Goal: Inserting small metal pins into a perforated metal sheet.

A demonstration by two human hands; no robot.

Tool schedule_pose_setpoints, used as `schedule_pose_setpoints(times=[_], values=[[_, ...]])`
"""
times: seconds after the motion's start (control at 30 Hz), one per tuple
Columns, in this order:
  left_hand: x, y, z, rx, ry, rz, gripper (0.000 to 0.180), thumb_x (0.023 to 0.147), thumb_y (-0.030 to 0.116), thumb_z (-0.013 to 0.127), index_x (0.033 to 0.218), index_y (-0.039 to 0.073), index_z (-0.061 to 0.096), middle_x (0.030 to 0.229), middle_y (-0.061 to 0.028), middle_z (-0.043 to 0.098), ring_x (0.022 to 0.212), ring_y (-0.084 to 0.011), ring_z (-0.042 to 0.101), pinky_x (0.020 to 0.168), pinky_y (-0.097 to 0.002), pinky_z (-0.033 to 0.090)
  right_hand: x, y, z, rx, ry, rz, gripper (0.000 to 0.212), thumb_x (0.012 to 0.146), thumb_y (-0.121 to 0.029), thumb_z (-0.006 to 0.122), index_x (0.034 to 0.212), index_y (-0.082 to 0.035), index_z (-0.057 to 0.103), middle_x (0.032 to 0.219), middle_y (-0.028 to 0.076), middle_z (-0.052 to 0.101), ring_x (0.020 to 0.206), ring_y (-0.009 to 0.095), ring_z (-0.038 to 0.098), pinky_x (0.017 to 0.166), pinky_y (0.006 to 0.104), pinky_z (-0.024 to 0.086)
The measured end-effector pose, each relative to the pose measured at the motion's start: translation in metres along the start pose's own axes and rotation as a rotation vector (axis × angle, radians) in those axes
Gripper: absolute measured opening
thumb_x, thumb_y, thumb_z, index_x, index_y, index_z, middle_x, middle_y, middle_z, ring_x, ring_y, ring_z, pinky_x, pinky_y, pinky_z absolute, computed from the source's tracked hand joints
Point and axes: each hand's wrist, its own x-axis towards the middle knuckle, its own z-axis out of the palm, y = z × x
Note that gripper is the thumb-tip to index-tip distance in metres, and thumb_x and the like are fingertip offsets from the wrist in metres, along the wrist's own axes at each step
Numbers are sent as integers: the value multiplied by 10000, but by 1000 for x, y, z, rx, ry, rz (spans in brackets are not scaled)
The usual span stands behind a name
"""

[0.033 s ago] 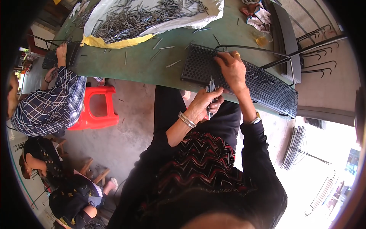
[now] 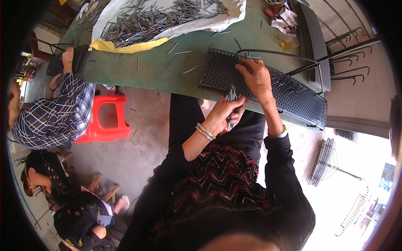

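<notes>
My left hand (image 2: pixel 228 111), with bracelets at the wrist, is closed around a bundle of thin metal rods (image 2: pixel 231 94), just off the near edge of the table. A long black panel full of round holes (image 2: pixel 217 69) lies aslant along that edge, with a bent black wire handle (image 2: pixel 276 53). Over the panel's left half is my right hand (image 2: pixel 257 79), wearing a ring and a watch. Its fingers are bent and drawn together close to the panel's surface; whatever sits between the fingertips is hidden.
A white sack (image 2: pixel 167 31) heaped with metal rods covers the far left of the green table (image 2: pixel 125 69), with loose rods around it. Gloves (image 2: pixel 284 21) lie far right, near stacked dark sheets (image 2: pixel 307 37). A red stool (image 2: pixel 111 129) and a co-worker (image 2: pixel 54 111) are left.
My right hand has shifted slightly over the panel, its wrist a little to the right. The left hand and its rods stay in place.
</notes>
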Motion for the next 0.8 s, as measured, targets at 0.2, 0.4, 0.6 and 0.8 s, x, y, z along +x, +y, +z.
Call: schedule_pose_setpoints(times=[0.2, 0.4, 0.6, 0.8], values=[[1, -3, -5, 30, -52, -41, 289, 914, 252, 635, 1016, -18, 628, 584, 58, 390, 434, -26, 316, 392, -199, 244, -20, -4, -37, 544, -582, 114, 209, 873, -152, 611, 990, 12, 667, 848, 74, 625, 799, 132, 601, 696, 264, 466], [1, -5, 1, 42, -36, -24, 317, 914, 279, 636, 1075, 7, 620, 578, 69, 371, 445, -23, 316, 403, -197, 245, -23, -1, -48, 659, -627, 302, 170, 871, -150, 603, 892, 11, 652, 718, -7, 572, 673, 63, 505, 616, 228, 421], [1, 0, 2, 7, -82, 47, 390, 920, 350, 615, 1099, 4, 603, 590, 67, 365, 474, -24, 311, 444, -197, 246, -29, 7, -40, 680, -474, 259, 159, 881, -135, 592, 884, 14, 647, 715, 3, 593, 646, 69, 532, 579, 232, 424], [5, -5, 4, 38, 34, 20, 395, 933, 385, 583, 1073, 15, 602, 593, 38, 413, 492, -46, 343, 456, -221, 274, -15, -7, -33, 384, 160, 234, 153, 910, -125, 564, 889, 6, 641, 687, 50, 639, 521, 89, 542, 500, 250, 432]])
